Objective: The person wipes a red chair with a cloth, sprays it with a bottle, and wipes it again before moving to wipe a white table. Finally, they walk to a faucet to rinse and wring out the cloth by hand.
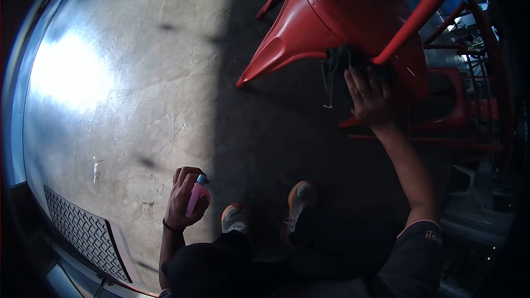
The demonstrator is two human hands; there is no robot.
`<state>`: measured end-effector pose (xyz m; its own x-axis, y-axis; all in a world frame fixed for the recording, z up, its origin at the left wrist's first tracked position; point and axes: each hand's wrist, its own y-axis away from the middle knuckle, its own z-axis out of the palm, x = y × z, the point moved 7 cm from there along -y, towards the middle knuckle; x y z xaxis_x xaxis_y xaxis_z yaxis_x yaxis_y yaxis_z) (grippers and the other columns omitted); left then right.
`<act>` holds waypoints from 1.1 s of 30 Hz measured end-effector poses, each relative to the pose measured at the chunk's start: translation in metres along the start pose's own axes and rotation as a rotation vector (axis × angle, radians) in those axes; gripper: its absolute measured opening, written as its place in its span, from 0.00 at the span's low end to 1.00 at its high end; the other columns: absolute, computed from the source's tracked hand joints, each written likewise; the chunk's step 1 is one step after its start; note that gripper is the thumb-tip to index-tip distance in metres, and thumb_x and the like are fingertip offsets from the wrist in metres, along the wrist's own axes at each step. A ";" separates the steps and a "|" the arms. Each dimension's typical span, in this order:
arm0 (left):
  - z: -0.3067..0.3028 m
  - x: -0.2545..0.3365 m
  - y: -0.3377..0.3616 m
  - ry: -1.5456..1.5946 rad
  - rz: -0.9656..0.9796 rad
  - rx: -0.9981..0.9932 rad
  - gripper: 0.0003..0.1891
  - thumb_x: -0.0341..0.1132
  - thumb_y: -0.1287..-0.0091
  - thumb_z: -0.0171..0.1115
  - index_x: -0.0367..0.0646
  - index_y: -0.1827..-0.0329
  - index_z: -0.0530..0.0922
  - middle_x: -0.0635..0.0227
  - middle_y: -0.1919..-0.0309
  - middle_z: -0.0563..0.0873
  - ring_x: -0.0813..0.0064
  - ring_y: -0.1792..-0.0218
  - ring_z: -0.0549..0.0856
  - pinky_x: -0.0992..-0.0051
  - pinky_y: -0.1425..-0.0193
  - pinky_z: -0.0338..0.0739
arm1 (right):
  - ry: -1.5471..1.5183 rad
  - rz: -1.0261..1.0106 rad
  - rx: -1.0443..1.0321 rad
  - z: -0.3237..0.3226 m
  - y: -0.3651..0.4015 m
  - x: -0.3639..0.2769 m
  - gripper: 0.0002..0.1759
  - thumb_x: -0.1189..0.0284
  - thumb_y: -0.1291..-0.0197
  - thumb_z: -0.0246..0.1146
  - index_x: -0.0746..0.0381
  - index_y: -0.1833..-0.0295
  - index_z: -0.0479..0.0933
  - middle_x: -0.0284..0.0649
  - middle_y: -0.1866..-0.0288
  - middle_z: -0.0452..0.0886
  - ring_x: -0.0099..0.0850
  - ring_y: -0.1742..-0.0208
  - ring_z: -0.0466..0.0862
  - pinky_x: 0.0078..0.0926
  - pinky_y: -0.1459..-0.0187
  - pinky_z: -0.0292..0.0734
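My left hand (179, 205) is low in the view, its fingers wrapped round a small pink bottle (195, 197) with a blue top. Part of the bottle is hidden by the hand. Farther out on the right, my right hand (367, 99) presses a dark cloth (343, 59) against a glossy red metal chair (326, 8). The cloth lies bunched under the fingers, beside a chair leg (419, 19), with a loose end hanging down. The chair is tilted, its seat and legs turned toward me.
More red chair frames (450, 99) stand in shadow on the right. A grey concrete floor (160, 94) stretches left, with bright glare on it. A patterned mat (83, 226) lies at the lower left. My shoes (301, 198) are below, between my hands.
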<state>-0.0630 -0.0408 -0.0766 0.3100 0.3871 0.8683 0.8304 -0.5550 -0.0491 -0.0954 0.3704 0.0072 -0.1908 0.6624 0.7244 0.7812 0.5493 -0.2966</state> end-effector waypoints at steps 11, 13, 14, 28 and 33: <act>0.007 -0.002 0.003 0.008 -0.036 0.010 0.15 0.37 0.42 0.63 0.39 0.55 0.77 0.55 0.54 0.79 0.52 0.52 0.77 0.59 0.45 0.72 | 0.209 0.015 0.013 0.010 -0.149 -0.064 0.29 0.60 0.28 0.45 0.55 0.26 0.70 0.33 0.25 0.71 0.30 0.20 0.62 0.42 0.21 0.43; 0.007 -0.002 0.004 0.005 -0.040 0.013 0.15 0.37 0.42 0.63 0.39 0.55 0.77 0.55 0.54 0.79 0.53 0.52 0.77 0.59 0.45 0.72 | 0.212 0.015 -0.011 0.014 -0.148 -0.072 0.29 0.61 0.29 0.45 0.55 0.25 0.69 0.32 0.24 0.70 0.30 0.19 0.62 0.43 0.20 0.42; 0.006 -0.002 0.005 0.000 -0.039 0.017 0.15 0.37 0.42 0.63 0.39 0.55 0.77 0.55 0.54 0.79 0.53 0.52 0.77 0.59 0.45 0.72 | 0.205 0.008 -0.022 0.017 -0.146 -0.078 0.29 0.63 0.30 0.45 0.55 0.25 0.68 0.30 0.24 0.69 0.29 0.19 0.62 0.43 0.20 0.41; -0.008 -0.012 0.024 -0.021 -0.120 0.073 0.15 0.33 0.45 0.62 0.40 0.55 0.77 0.57 0.54 0.79 0.54 0.52 0.76 0.60 0.44 0.70 | 0.048 -0.189 -0.143 0.106 -0.115 -0.220 0.31 0.62 0.29 0.44 0.57 0.22 0.63 0.30 0.20 0.64 0.28 0.18 0.58 0.41 0.19 0.36; -0.015 -0.012 0.027 -0.037 -0.141 0.081 0.15 0.29 0.47 0.62 0.40 0.55 0.76 0.57 0.54 0.78 0.54 0.51 0.77 0.60 0.44 0.71 | -0.015 -0.305 -0.152 0.132 -0.115 -0.262 0.31 0.63 0.29 0.44 0.57 0.22 0.63 0.31 0.21 0.65 0.30 0.20 0.60 0.38 0.19 0.40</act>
<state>-0.0512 -0.0717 -0.0809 0.2032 0.4848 0.8507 0.9010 -0.4328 0.0314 -0.2137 0.2009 -0.2312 -0.4371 0.4870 0.7561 0.7661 0.6420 0.0294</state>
